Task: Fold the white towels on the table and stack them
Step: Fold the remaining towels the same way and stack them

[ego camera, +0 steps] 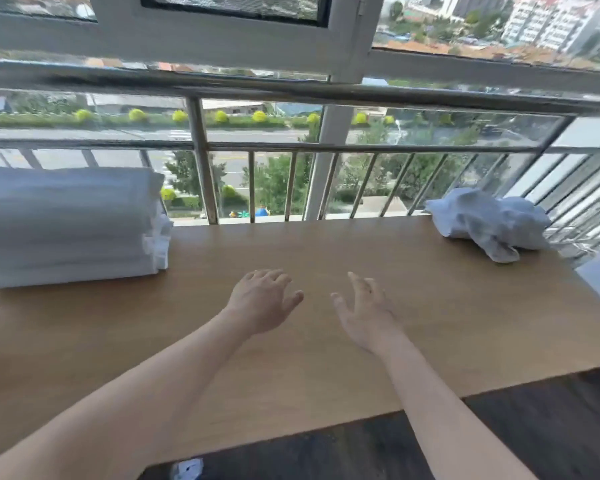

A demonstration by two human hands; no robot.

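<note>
Head view looks down over a wooden table [430, 323] set against a metal railing [201, 147] with a window behind it. Both bare forearms reach forward above the middle of the tabletop. The left hand [260, 301] hovers palm down with its fingers loosely spread and slightly bent, holding nothing. The right hand [364, 311] sits just beside it, turned more on edge with the thumb toward the left hand and the fingers extended and relaxed, also holding nothing. The two hands are near each other but apart. At the far left of the table stands a stack of folded white towels [66, 226], its layers lying flat one on another. At the far right corner, close to the railing, lies a crumpled white towel [489, 223], bunched in a loose heap. Both hands are well apart from the stack and from the crumpled towel. Dark floor [551, 427] shows below the near edge of the table.
</note>
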